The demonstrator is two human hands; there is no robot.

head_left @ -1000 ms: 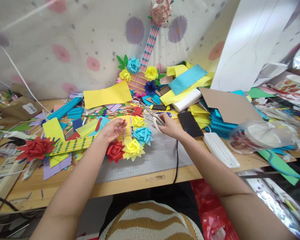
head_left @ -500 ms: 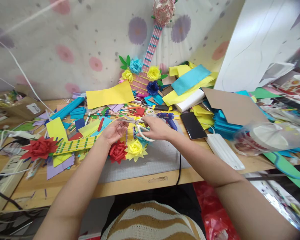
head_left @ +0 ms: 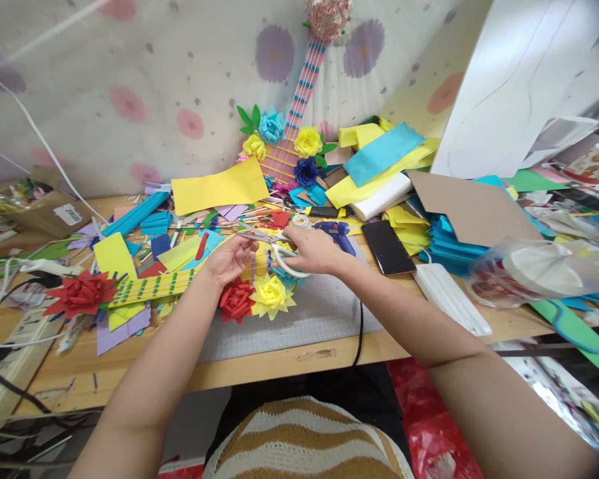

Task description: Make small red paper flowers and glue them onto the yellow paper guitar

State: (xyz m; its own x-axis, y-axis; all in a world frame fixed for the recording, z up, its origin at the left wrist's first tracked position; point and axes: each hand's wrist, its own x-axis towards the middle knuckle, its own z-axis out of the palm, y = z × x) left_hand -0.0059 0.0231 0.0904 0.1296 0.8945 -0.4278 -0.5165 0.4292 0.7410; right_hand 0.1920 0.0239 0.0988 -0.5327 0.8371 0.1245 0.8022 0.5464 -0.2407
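Note:
White-handled scissors [head_left: 285,263] are in my right hand [head_left: 314,251], with the fingers through the loops and the slightly parted blades pointing left. My left hand [head_left: 229,259] is closed at the fingertips close to the blade tips. Anything it pinches is too small to make out. Beneath both hands lies a yellow paper guitar [head_left: 167,285] with green-marked frets. A red paper flower [head_left: 236,301] and a yellow paper flower [head_left: 272,297] sit on its body, partly under my hands. Another red flower [head_left: 81,293] is at the neck's left end.
A blue glue gun [head_left: 338,234] and black phone [head_left: 388,247] lie right of my hands. A pink paper guitar [head_left: 299,110] leans at the back. Paper scraps, brown cardboard [head_left: 474,206], a white power strip [head_left: 452,299] and a plastic-wrapped cup [head_left: 544,271] crowd the table.
The view has shifted very slightly. Both hands and the scissors keep nearly the same position over the yellow guitar, and the blades look a little less parted.

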